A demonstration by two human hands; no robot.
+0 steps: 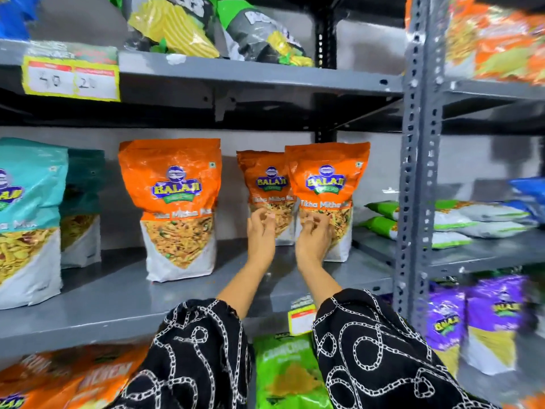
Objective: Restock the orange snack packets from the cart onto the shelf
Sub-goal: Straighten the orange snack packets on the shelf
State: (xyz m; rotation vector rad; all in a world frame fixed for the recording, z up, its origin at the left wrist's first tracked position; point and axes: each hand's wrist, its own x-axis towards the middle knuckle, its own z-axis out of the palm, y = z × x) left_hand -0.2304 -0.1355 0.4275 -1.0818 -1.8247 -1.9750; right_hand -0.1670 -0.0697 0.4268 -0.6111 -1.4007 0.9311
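- On the grey middle shelf [118,293], three orange snack packets stood upright: a large one [174,208] at centre-left, a rear packet [267,184] further back, and a front packet [327,184] to its right, overlapping the rear one's edge.
- The left hand [261,231] reached in with fingers loosely curled, fingertips against the lower part of the rear packet, not closed around it.
- The right hand [314,240] pressed its curled fingers on the lower front of the front packet; whether it pinched the packet could not be told.
- Both forearms emerged from black sleeves [200,355] with a white chain print.
- Teal packets [29,208] stood at the shelf's left end.
- Green and purple bags filled the shelves below and to the right.
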